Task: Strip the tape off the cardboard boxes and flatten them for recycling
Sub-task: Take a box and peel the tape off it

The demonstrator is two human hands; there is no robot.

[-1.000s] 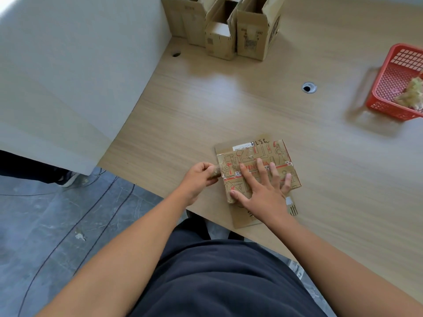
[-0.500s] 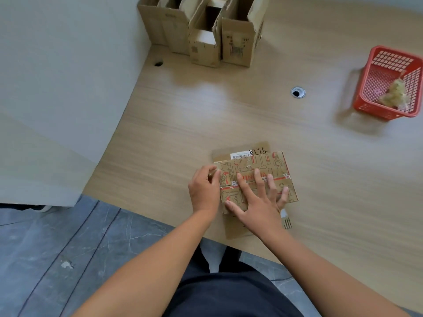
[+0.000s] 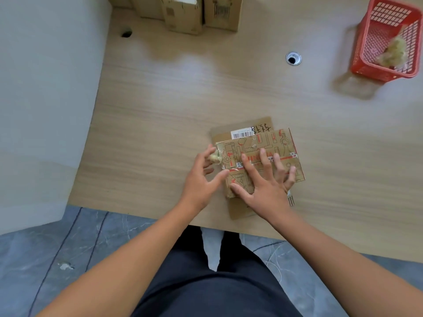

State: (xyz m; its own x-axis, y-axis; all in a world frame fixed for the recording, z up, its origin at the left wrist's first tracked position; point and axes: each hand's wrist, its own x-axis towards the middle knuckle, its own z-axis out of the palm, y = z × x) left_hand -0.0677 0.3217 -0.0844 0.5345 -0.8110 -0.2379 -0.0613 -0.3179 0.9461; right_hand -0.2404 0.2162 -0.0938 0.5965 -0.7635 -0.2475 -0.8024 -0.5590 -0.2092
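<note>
While the right hand (image 3: 263,188) lies flat on the printed box (image 3: 270,143), fingers spread and pressing it down, we note the left hand (image 3: 199,186) at the box's left short end. Its fingertips meet a tape wad (image 3: 215,157) at the far-left corner; pinching or only touching, we cannot tell, as the frame is blurred there.

Box: flattened, on the table (image 3: 160,110) near its front edge, stacked on a plain cardboard sheet (image 3: 222,133) that shows beyond its far and near sides. Long axis runs left to right, slightly skewed.

The wad lies left of the pinning hand, so we judge the pull goes leftward, off that end; the left hand is nearer.

Writing: a white barcode label (image 3: 242,134) and black handwritten characters (image 3: 261,128) on the lower sheet, neither legible to us. Red lettering on the box sits mostly under the fingers, unreadable.

Far right, a red basket (image 3: 366,69) holds a tape clump (image 3: 393,53); upright boxes (image 3: 183,19) stand at the far edge
</note>
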